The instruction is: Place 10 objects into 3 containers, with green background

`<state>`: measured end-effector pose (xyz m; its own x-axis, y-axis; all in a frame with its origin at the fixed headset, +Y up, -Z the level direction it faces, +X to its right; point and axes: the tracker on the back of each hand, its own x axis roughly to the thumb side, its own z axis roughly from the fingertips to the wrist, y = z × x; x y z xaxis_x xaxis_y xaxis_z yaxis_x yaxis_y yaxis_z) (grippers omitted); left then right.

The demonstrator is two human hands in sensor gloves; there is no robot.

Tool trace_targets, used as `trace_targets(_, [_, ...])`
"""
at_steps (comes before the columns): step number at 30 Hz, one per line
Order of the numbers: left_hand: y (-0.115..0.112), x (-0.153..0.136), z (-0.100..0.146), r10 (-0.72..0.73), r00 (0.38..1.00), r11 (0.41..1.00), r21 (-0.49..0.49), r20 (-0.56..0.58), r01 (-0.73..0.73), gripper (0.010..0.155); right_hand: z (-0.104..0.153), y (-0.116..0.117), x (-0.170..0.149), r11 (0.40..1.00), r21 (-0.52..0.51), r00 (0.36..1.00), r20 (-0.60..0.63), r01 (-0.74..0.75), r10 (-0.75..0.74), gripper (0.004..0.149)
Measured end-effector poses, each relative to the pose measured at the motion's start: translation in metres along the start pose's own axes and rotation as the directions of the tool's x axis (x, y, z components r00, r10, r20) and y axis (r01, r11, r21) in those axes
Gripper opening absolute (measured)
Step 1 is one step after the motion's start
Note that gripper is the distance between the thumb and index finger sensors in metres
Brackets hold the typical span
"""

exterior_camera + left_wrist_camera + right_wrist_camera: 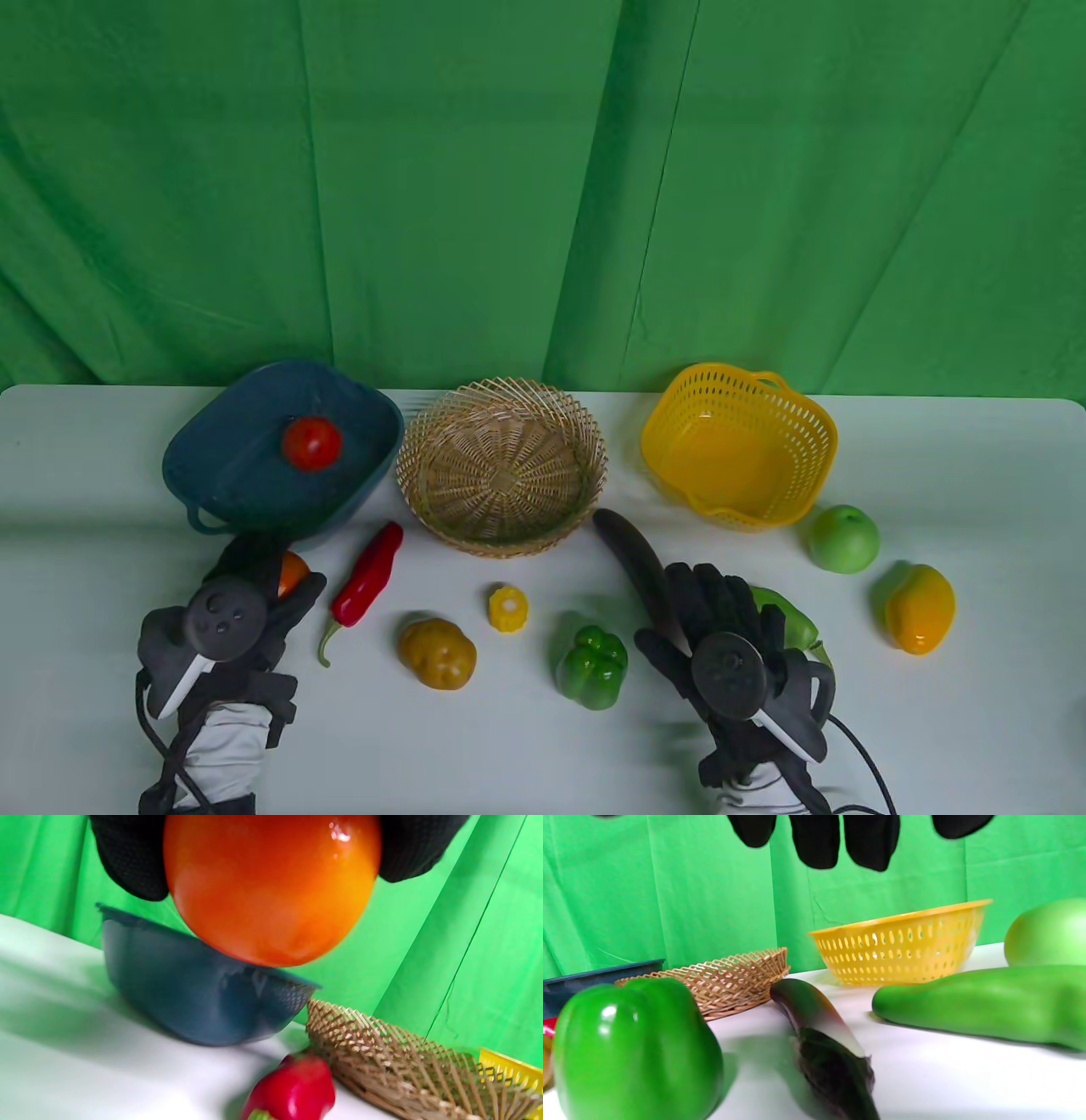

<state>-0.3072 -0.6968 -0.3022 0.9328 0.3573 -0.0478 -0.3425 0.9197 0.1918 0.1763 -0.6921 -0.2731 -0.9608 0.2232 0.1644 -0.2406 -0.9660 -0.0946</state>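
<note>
Orange fruit (291, 573) sits in the grip of the left hand (246, 611), lifted off the surface (543, 747), with the blue basket (212, 475) just beyond at about 12 o'clock from the hand. In the table view that basket already holds a red tomato (312, 443); the wicker basket (505, 467) and the yellow basket (738, 446) look bare inside. The left hand is by far the nearer to the blue basket, so a short carry forward and up over its near rim seems to be what the move calls for. The right hand (730, 654) hovers over the eggplant (636, 569), whose long axis runs from 11 to 5 o'clock. A green chili (793, 620) lies just beside it. A red chili (369, 577), potato (438, 652), corn piece (507, 609), green bell pepper (592, 666), green apple (842, 538) and mango (920, 608) lie loose.

From the left wrist view, the orange fruit (271, 887) is smooth, glossy and round, shading from red to yellow, pinched between black gloved fingers (131, 857). The blue basket (199, 1001) stands below and beyond it.

From the right wrist view, the fingers (869, 840) hang spread and hold nothing. The dark eggplant (823, 1031) lies below them, pointing away.
</note>
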Motion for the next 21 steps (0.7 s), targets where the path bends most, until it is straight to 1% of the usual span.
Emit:
trace_targets(6, [0.014,0.016,-0.026,-0.013,1.0,0.999,0.045,0.009,0.013,0.073,0.0,-0.001,-0.001,1.0,-0.006,1.0,-0.005,-0.004,0.004,0.081])
trace_targets(11, [0.018,0.02,-0.049,-0.035,0.999,0.998,0.051,-0.021,0.036,0.073,0.0,-0.001,-0.002,1.0,-0.006,1.0,-0.012,-0.01,0.01,0.082])
trace_targets(15, [0.012,0.021,-0.068,-0.067,0.996,0.997,0.035,-0.056,0.069,0.073,0.0,-0.002,-0.004,1.0,-0.006,1.0,-0.022,-0.016,0.016,0.081])
trace_targets(20, [0.0,0.023,-0.088,-0.165,0.982,0.986,-0.035,-0.092,0.162,0.073,-0.001,-0.001,-0.007,1.0,-0.001,0.999,-0.04,-0.027,0.027,0.081])
trace_targets(21, [-0.002,0.022,-0.09,-0.169,0.981,0.985,-0.036,-0.097,0.166,0.073,-0.001,-0.001,-0.007,1.0,0.0,0.999,-0.041,-0.029,0.029,0.081])
